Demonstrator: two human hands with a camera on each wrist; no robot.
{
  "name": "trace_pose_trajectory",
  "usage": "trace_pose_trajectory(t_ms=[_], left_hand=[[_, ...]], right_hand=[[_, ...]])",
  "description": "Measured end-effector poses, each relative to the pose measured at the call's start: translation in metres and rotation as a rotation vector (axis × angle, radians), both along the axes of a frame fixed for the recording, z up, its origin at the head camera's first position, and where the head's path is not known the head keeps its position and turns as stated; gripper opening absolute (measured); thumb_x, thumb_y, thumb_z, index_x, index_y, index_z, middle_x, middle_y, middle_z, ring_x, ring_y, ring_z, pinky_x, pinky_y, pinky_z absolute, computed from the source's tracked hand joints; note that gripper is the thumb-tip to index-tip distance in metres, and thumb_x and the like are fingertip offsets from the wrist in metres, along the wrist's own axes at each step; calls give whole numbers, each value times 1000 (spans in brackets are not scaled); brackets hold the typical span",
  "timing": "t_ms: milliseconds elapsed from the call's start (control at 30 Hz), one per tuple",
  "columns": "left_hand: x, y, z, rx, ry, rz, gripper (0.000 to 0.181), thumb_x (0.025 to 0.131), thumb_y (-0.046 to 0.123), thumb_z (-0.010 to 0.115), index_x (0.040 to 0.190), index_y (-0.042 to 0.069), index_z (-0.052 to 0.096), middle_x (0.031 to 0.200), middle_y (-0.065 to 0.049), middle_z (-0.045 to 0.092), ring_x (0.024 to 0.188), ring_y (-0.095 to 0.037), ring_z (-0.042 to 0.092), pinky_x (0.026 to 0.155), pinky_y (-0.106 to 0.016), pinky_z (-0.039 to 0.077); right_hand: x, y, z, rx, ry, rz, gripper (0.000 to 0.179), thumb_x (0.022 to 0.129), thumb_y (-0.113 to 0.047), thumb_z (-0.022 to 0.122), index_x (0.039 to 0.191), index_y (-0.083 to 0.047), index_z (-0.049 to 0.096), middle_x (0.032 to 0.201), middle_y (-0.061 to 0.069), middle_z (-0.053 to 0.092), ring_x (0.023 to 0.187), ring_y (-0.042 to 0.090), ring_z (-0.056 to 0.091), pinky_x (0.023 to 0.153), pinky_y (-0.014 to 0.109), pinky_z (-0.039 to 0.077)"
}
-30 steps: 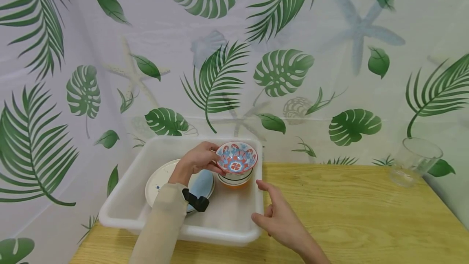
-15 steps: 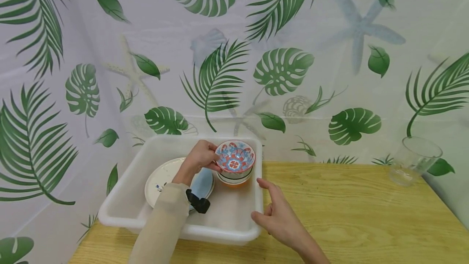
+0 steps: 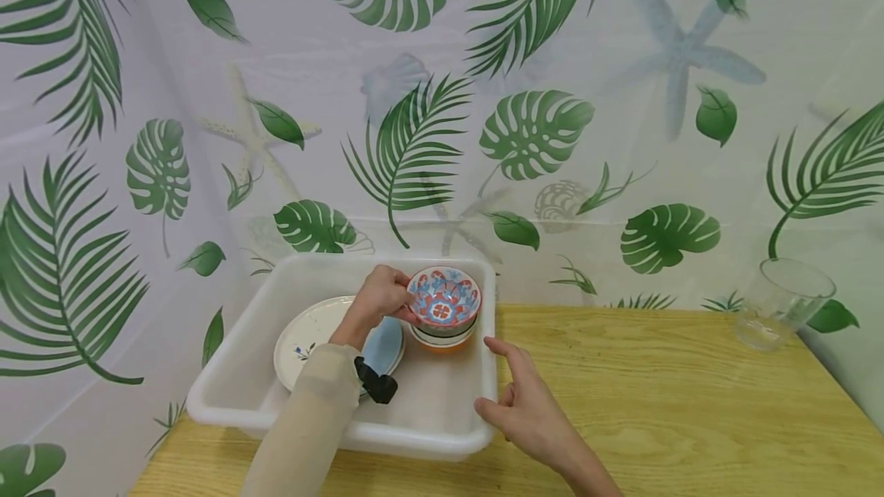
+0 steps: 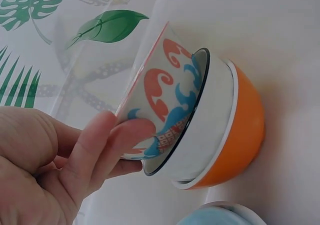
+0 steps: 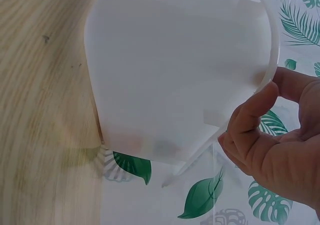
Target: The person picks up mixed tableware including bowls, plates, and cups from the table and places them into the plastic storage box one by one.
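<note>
My left hand (image 3: 380, 301) holds a small bowl (image 3: 444, 296) with a red and blue pattern by its left side, the thumb at the rim and fingers underneath. In the left wrist view the patterned bowl sits tilted partly inside a white bowl (image 4: 210, 115) with a black rim. That one is nested in an orange bowl (image 4: 250, 127). All are at the right end of a white plastic tub (image 3: 414, 439). My right hand (image 3: 528, 409) grips the tub's right rim, with the thumb over the edge and curled fingers against the outer wall.
Left of the bowls, a cream plate (image 3: 293, 340) with a floral print and a light blue dish (image 3: 383, 347) lie in the tub, partly behind my left arm. A clear glass (image 3: 783, 305) stands at the wooden table's (image 3: 656, 397) far right. Leaf-patterned sheeting (image 3: 442, 136) hangs behind.
The patterned bowl has shifted slightly left and settled closer over the white bowl, still in my left hand. My right hand stays at the tub's rim.
</note>
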State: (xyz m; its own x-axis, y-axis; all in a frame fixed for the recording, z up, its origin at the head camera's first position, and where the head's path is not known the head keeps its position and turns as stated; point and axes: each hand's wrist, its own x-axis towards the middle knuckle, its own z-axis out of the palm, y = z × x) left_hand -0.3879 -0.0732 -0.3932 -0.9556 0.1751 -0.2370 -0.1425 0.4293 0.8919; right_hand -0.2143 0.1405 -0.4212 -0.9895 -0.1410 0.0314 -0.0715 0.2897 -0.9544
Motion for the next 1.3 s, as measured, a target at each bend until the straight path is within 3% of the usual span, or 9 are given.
trace_pose_trajectory(t_ms=[367,733,1300], left_hand=[[0,0,-4,50,-14,22,31,91,-11,58,122,-15,60,92,-27,68,50,-16,65,52,-25,56],[0,3,-6,26,-15,65,31,91,-10,57,121,-15,60,88,-23,65,48,-13,63,50,-22,54],[-1,4,-11,-10,-14,49,33,91,-10,57,124,-14,60,100,-29,67,48,-15,63,52,-25,56]], right_hand=[[0,-2,0,21,-11,-17,74,83,1,71,149,-10,39,134,18,41,52,12,48,43,24,40],[1,-1,1,6,-15,-13,73,84,-1,72,149,-9,40,141,18,37,54,14,49,43,25,41],[1,-1,0,10,-9,-11,72,84,-1,72,149,-9,40,142,18,37,54,14,48,43,26,41]])
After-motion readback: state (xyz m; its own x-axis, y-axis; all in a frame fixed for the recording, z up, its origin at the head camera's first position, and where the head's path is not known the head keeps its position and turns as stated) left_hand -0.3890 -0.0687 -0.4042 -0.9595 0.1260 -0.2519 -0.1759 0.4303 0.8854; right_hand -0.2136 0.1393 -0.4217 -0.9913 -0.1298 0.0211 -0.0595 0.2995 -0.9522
